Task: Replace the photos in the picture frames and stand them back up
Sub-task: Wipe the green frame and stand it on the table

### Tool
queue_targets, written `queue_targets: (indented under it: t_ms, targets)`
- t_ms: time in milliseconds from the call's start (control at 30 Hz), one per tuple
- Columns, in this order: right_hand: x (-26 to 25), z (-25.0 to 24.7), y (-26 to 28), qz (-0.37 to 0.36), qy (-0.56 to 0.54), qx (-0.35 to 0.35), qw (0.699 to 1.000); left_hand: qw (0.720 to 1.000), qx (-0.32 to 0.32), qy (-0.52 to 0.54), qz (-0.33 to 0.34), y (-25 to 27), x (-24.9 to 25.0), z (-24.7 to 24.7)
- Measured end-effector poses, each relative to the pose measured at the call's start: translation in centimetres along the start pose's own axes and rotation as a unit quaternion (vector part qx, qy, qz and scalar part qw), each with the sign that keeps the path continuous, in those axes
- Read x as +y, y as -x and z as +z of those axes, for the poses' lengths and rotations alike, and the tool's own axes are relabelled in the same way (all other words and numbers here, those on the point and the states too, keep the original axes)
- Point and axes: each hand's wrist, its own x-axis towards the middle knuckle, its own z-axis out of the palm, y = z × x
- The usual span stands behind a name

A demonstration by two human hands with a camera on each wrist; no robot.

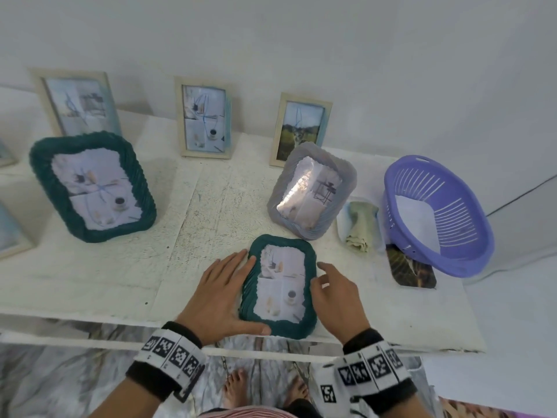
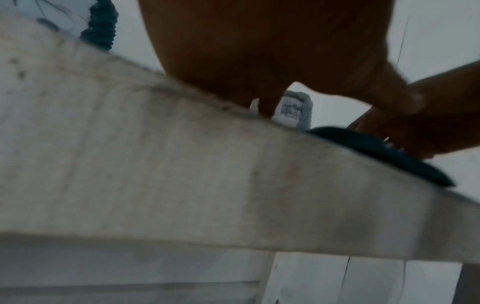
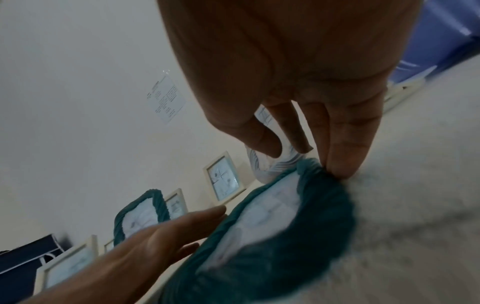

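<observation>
Just hands (image 1: 221,292) flanking table-edge frame (image 1: 278,286).

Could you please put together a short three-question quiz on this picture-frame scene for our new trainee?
1. True or false: the small dark green ribbed picture frame between the two hands lies flat on the white table.
2. Which container stands at the table's right end? A) a red metal bucket B) a purple slotted plastic basket C) a brown cardboard box
3. Fill in: the loose dark landscape photo lies partly under the ____.

Key
1. True; the left hand lies along its left edge with straight fingers, and the right hand touches its right edge.
2. B
3. basket
</observation>
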Motion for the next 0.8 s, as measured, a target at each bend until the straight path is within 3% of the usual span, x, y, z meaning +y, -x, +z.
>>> queue_targets:
  t_ms: [133,233,300,400,500,633,700,800]
  targets:
    - [0.3,1.5,1.1,0.02,-0.051,0.024,0.998,0.994,0.054,0.055,-0.082,1.1,2.8,0.6]
    - [0.4,1.6,1.3,0.08,-0.151,0.031,0.985,0.986,0.05,0.083,-0.137,1.0,4.9,0.6]
    - [0.5,1.8,1.3,0.129,-0.264,0.036,0.955,0.982,0.042,0.09,-0.162,0.7,5.7,0.2]
    - [0.2,2.6,1.3,0.195,-0.442,-0.003,0.875,0.982,0.019,0.09,-0.165,0.8,6.7,-0.3]
    - [-0.6,3.0,1.5,0.194,-0.529,-0.032,0.826,0.978,0.007,0.115,-0.174,0.9,7.1,-0.5]
    - [-1.9,1.9,2.1,0.132,-0.535,-0.049,0.833,0.969,0.01,0.177,-0.17,0.8,7.4,-0.6]
    - [-2.6,1.1,2.8,0.087,-0.534,-0.078,0.838,0.941,0.032,0.301,-0.151,0.9,7.9,-1.3]
    - [-3.8,-0.1,3.6,0.023,-0.543,-0.103,0.833,0.861,0.047,0.486,-0.142,1.2,9.3,-3.3]
